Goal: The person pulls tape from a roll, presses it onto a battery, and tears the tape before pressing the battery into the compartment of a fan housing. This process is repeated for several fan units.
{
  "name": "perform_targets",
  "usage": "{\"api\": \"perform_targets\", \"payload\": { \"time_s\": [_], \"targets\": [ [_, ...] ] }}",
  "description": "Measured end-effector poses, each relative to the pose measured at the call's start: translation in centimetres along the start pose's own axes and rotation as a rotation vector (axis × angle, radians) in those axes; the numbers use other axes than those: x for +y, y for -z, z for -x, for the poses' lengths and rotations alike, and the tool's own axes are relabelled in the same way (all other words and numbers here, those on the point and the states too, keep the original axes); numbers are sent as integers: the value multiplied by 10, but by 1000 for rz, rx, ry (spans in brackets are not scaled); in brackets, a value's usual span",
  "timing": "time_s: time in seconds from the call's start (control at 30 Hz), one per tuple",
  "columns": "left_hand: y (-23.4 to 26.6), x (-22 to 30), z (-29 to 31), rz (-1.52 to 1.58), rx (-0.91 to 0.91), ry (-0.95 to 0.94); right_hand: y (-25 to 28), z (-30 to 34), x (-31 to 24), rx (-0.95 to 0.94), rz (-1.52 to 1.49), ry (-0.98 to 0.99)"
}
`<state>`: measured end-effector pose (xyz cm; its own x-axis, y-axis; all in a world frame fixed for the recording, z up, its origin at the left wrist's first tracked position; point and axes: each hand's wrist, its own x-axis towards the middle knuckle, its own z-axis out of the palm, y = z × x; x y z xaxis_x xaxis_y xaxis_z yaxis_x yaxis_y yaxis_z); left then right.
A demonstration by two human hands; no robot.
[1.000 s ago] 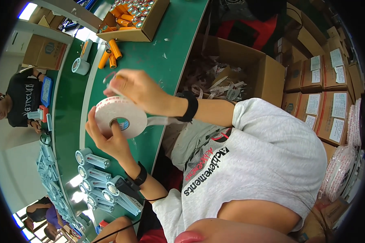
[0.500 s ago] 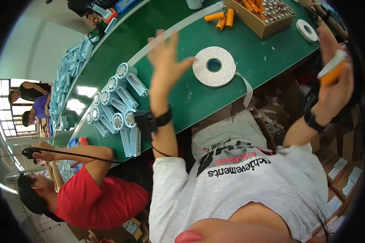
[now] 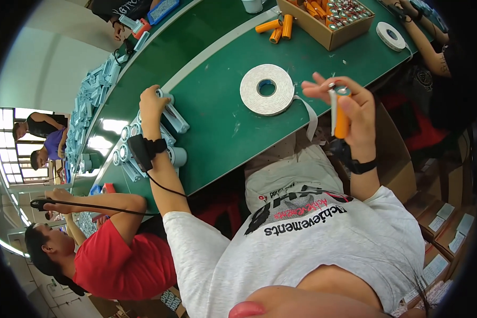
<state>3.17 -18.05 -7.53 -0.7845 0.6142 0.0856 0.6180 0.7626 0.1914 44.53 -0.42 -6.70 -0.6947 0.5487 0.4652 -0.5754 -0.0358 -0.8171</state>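
1. Landmark: white tape roll [image 3: 266, 89], lying flat on the green bench [image 3: 222, 122], blue core facing up. A loose white strip trails off its right side, over the bench's near edge.
2. Right hand [image 3: 350, 108]: raised just right of the tape roll, off the bench. Fingers curled around an orange cylindrical cell [image 3: 342, 114], held roughly upright, metal end up. A white strip of tape [image 3: 332, 111] runs down the cell's left side. Index finger and thumb spread a bit above the cell top.
3. Left hand [image 3: 152, 103]: well left of the tape roll, down on the bench. Fingers bent over the end of a pale blue cylinder pack [image 3: 172, 114]. Can't tell whether it's a firm grip or just resting on it. Black wrist device [image 3: 143, 149] with a cable on that arm.
4. More pale blue packs [image 3: 130, 151] are clustered left of the roll, below the left hand.
5. Beyond the roll: loose orange cells [image 3: 275, 26] on the bench, and next to them a cardboard box [image 3: 328, 21] full of cells.
6. Far right of the roll: a second, smaller tape roll [image 3: 391, 36] near another person's forearm [image 3: 426, 45].
7. Lower left of the roll, off the bench: person in a red shirt [image 3: 116, 254].
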Motion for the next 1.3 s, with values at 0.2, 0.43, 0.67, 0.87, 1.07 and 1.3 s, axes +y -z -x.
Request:
{"api": "perform_targets", "payload": {
  "time_s": [0.2,0.43,0.67,0.87,1.07,1.3],
  "targets": [
    [35,61,48,142,78,-243,-20,5,17,81,-130,-112],
    [-1,128,151,-173,-117,-8,-28,-9,17,-240,-103,-170],
    [10,103,148,103,-64,-583,-16,-27,25,-360,27,48],
    [-21,81,138,260,-68,-866,-24,-41,38,-589,-189,174],
    [-43,92,141,143,140,-899,-43,-47,40,-513,-110,19],
    [-44,105,144,-25,67,-835,-33,-52,68,-506,429,180]
  ]
}}
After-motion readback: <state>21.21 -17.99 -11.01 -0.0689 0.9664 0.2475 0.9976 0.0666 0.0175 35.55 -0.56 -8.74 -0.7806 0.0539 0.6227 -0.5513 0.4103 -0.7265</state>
